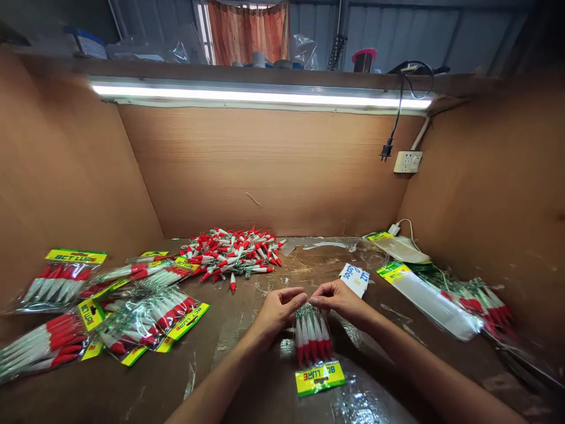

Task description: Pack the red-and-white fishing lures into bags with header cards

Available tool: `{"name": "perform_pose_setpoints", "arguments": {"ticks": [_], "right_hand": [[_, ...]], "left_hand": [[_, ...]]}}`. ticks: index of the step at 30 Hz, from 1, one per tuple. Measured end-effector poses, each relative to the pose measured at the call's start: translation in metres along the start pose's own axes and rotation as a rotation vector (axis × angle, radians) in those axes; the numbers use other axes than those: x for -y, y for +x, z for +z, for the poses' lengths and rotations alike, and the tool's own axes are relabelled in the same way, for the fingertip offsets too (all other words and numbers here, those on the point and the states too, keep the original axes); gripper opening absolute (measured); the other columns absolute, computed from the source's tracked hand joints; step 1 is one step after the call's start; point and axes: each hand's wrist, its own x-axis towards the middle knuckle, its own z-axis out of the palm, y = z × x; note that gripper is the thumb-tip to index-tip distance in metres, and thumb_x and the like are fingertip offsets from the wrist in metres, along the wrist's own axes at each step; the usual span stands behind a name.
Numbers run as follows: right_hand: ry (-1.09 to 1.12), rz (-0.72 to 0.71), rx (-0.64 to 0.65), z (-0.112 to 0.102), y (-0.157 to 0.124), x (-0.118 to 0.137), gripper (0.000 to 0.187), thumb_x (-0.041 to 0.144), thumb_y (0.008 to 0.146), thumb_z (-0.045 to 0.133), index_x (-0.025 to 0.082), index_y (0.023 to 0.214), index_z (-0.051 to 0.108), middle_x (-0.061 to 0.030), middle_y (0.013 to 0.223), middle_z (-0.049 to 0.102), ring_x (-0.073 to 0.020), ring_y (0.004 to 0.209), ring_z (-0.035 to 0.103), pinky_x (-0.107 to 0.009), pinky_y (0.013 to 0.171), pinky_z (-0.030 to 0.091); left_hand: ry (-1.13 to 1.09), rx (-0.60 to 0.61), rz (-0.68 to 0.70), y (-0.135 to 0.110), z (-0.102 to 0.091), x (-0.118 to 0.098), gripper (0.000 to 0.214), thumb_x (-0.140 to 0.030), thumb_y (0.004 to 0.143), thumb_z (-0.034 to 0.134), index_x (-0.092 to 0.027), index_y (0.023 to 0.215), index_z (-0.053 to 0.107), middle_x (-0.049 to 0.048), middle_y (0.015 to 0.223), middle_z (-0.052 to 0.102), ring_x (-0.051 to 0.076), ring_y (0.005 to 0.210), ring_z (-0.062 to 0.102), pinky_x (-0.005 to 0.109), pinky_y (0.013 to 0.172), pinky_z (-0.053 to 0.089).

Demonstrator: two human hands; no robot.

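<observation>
A clear plastic bag of red-and-white fishing lures (312,335) lies on the table in front of me, its yellow and green header card (320,378) towards me and upside down. At the far end of this bag, by the lures' green wire ends, my left hand (278,309) has thumb and fingers closed on the plastic edge. My right hand (338,300) pinches the same end from the other side. The fingertips are close together, and the exact grip on the thin film is hard to see. Beyond my right hand lies a white card with blue writing (354,280).
A heap of loose lures (233,253) sits against the back panel. Several filled bags (150,318) are piled on the left. At right are flat header-card bags (435,300) and more lures (481,303). A black plug (385,150) hangs near a wall socket (408,162).
</observation>
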Motion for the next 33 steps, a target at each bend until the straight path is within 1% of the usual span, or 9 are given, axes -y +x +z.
{"name": "perform_pose_setpoints", "arguments": {"ticks": [4,9,11,15,20,23,25,30,33], "right_hand": [[0.053,0.088,0.03,-0.003,0.002,-0.01,0.035,0.048,0.068,0.081,0.014,0.076,0.077,0.0005,0.06,0.064,-0.0108,0.054,0.048,-0.024,0.054,0.034],[0.089,0.148,0.13,-0.012,0.009,-0.021,0.034,0.043,0.068,0.081,0.015,0.087,0.08,-0.0011,0.064,0.069,-0.0115,0.054,0.052,-0.025,0.056,0.041],[0.003,0.108,0.139,-0.014,0.011,-0.025,0.031,0.041,0.071,0.079,0.015,0.087,0.08,-0.0018,0.065,0.07,-0.0128,0.055,0.055,-0.026,0.057,0.042],[-0.307,-0.112,0.06,-0.009,0.009,-0.03,0.019,0.033,0.082,0.069,0.019,0.088,0.081,-0.0039,0.081,0.077,-0.0187,0.072,0.065,-0.029,0.068,0.046],[-0.454,-0.255,-0.02,-0.004,0.004,-0.031,0.013,0.025,0.084,0.068,0.021,0.087,0.08,-0.0041,0.085,0.073,-0.0191,0.08,0.065,-0.028,0.074,0.046],[-0.493,-0.293,-0.039,-0.004,0.003,-0.033,0.01,0.022,0.083,0.069,0.021,0.086,0.079,-0.0031,0.082,0.069,-0.0175,0.077,0.063,-0.026,0.072,0.045],[-0.484,-0.323,-0.053,-0.003,0.003,-0.035,0.011,0.021,0.084,0.07,0.022,0.089,0.079,-0.0022,0.08,0.067,-0.0162,0.076,0.061,-0.025,0.07,0.044],[-0.457,-0.384,-0.061,-0.003,0.002,-0.042,0.017,0.017,0.086,0.068,0.025,0.093,0.08,-0.0007,0.078,0.062,-0.0143,0.072,0.06,-0.022,0.064,0.043],[-0.437,-0.383,-0.084,-0.005,0.003,-0.045,0.018,0.014,0.085,0.067,0.024,0.091,0.08,-0.0012,0.079,0.062,-0.0145,0.074,0.06,-0.023,0.066,0.044]], "left_hand": [[0.172,0.056,-0.01,0.003,-0.006,0.007,0.047,-0.055,0.072,0.078,-0.01,0.084,0.078,0.0064,0.069,0.071,0.013,0.055,0.055,0.022,0.053,0.04],[0.329,0.077,0.016,0.011,-0.014,0.011,0.039,-0.049,0.074,0.075,-0.012,0.082,0.081,0.0028,0.063,0.069,0.012,0.052,0.049,0.022,0.052,0.033],[0.408,0.103,0.042,0.013,-0.02,0.01,0.034,-0.046,0.074,0.075,-0.013,0.079,0.081,0.0021,0.064,0.07,0.014,0.055,0.051,0.023,0.054,0.034],[0.532,0.147,0.098,0.014,-0.029,0.009,0.029,-0.041,0.076,0.073,-0.014,0.076,0.081,0.0012,0.066,0.072,0.018,0.065,0.059,0.024,0.064,0.04],[0.616,0.155,0.163,0.014,-0.028,0.013,0.032,-0.042,0.081,0.069,-0.016,0.095,0.081,0.0065,0.09,0.078,0.025,0.085,0.067,0.029,0.079,0.047],[0.623,0.186,0.198,0.013,-0.024,0.014,0.05,-0.039,0.072,0.079,-0.019,0.118,0.074,0.0096,0.116,0.074,0.031,0.108,0.065,0.036,0.094,0.046],[0.622,0.224,0.216,0.011,-0.022,0.012,0.058,-0.035,0.068,0.082,-0.02,0.123,0.071,0.0096,0.123,0.071,0.034,0.121,0.059,0.04,0.102,0.043],[0.643,0.397,0.252,0.001,-0.021,0.003,0.056,-0.033,0.073,0.079,-0.024,0.127,0.067,0.0039,0.119,0.073,0.028,0.11,0.065,0.038,0.1,0.047],[0.661,0.364,0.25,-0.003,-0.02,0.004,0.078,-0.037,0.063,0.088,-0.023,0.135,0.061,0.0062,0.128,0.068,0.03,0.114,0.063,0.039,0.102,0.047]]}}
